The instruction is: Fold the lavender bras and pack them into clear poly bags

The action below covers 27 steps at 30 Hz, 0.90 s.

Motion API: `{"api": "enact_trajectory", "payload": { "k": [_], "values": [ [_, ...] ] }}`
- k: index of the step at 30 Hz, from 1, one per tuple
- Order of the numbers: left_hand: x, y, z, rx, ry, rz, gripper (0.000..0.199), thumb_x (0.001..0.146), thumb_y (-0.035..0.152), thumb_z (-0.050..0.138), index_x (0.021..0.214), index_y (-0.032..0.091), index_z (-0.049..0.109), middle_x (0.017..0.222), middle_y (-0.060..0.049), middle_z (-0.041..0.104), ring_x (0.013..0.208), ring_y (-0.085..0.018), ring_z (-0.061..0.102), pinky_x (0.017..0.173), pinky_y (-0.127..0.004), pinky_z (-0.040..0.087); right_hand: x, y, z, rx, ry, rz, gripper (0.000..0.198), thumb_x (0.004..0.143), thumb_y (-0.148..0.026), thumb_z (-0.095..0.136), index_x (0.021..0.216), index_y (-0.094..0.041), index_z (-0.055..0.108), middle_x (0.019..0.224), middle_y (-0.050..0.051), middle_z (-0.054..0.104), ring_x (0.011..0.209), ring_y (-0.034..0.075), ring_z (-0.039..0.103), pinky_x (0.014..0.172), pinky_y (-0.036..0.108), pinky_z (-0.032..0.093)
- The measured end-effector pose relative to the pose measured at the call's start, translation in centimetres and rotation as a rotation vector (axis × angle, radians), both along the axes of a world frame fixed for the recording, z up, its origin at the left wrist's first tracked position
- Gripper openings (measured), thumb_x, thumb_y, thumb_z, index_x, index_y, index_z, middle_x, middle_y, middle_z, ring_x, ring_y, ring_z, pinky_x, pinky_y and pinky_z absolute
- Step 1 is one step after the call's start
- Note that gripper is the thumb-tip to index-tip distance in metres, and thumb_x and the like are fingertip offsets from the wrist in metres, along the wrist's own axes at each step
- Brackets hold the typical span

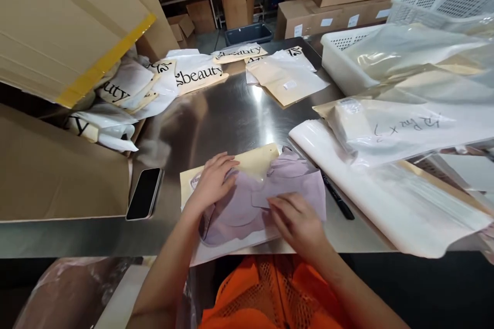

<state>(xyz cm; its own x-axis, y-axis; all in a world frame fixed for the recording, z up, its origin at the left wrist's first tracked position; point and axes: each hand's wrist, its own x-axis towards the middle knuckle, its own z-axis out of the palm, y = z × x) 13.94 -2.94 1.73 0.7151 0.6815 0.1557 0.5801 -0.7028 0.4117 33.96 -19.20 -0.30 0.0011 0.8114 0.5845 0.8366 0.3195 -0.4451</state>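
A lilac bra (239, 216) with a rounded cup lies on a cream backing card (254, 157) and a white sheet or bag at the front table edge. My left hand (216, 177) rests over its left part and the card, fingers stretched out. On the bra's middle, my right hand (297, 218) has its fingers curled and pinched at the edge of a flat lilac piece (261, 198) with a squared corner. Whether that piece is sewn to the bra, I cannot tell. The right fingertips are partly hidden.
A phone (144, 194) lies left, beside a cardboard box (62, 169). A black marker (338, 198) lies right, next to white plastic bags (370, 185). Printed packages (198, 74) and another packet (285, 77) lie at the back. White baskets (339, 64) stand back right.
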Motion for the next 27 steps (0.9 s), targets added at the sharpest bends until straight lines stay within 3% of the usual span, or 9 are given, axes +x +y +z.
{"api": "enact_trajectory", "payload": {
  "k": [3,6,9,13,16,22,27],
  "values": [
    [0.8,2.5,-1.7,-0.152,0.088,-0.046,0.026,0.088,0.032,0.063,0.111,0.022,0.066,0.116,-0.007,0.067,0.117,-0.027,0.050,0.101,-0.044,0.036,-2.9,2.9,-1.4,-0.101,-0.026,0.063,0.020,0.095,-0.019,0.049,0.103,-0.017,0.068,0.092,0.008,0.066,0.085,0.020,0.060,0.074,0.033,0.054],
    [1.0,3.2,-3.1,-0.191,0.109,-0.027,0.015,0.088,0.033,0.063,0.088,0.020,0.070,0.096,-0.006,0.070,0.101,-0.026,0.054,0.092,-0.043,0.036,-3.8,4.6,-3.3,-0.206,-0.031,-0.043,0.021,0.095,-0.022,0.050,0.091,-0.015,0.070,0.089,0.009,0.065,0.084,0.020,0.061,0.076,0.033,0.053],
    [0.9,3.1,-3.5,-0.233,0.108,-0.029,0.020,0.092,0.029,0.055,0.080,0.019,0.067,0.088,-0.004,0.069,0.093,-0.023,0.057,0.087,-0.038,0.036,-3.9,5.0,-4.3,-0.258,0.009,-0.113,0.023,0.096,-0.024,0.051,0.085,-0.016,0.070,0.089,0.009,0.064,0.085,0.020,0.061,0.079,0.033,0.052],
    [1.1,2.8,-3.1,-0.288,0.112,-0.069,0.026,0.095,0.028,0.045,0.083,0.020,0.067,0.085,-0.002,0.070,0.085,-0.020,0.059,0.084,-0.035,0.036,-4.1,5.4,-3.8,-0.346,0.051,-0.164,0.021,0.095,-0.027,0.054,0.090,-0.015,0.070,0.085,0.008,0.063,0.084,0.021,0.060,0.077,0.033,0.050],
    [1.5,2.5,-2.9,-0.311,0.126,-0.105,0.026,0.092,0.037,0.053,0.081,0.020,0.068,0.082,-0.003,0.070,0.083,-0.022,0.060,0.082,-0.035,0.036,-4.4,5.8,-3.2,-0.388,0.027,-0.196,0.020,0.094,-0.029,0.056,0.091,-0.016,0.071,0.082,0.007,0.062,0.081,0.020,0.059,0.074,0.032,0.048],
    [1.8,2.1,-2.9,-0.395,0.072,-0.089,0.025,0.089,0.029,0.054,0.069,0.018,0.066,0.073,-0.003,0.066,0.077,-0.020,0.059,0.076,-0.033,0.037,-5.2,5.9,-3.1,-0.348,0.004,-0.243,0.016,0.093,-0.030,0.059,0.091,-0.019,0.072,0.084,0.006,0.063,0.084,0.021,0.057,0.073,0.032,0.043],
    [1.1,1.7,-3.0,-0.464,-0.042,-0.059,0.028,0.087,0.030,0.053,0.062,0.018,0.059,0.066,0.000,0.059,0.070,-0.017,0.055,0.067,-0.029,0.038,-5.6,5.6,-3.0,-0.306,-0.051,-0.210,0.017,0.093,-0.017,0.055,0.082,-0.016,0.067,0.081,0.006,0.061,0.080,0.020,0.052,0.072,0.033,0.041]
  ]
}}
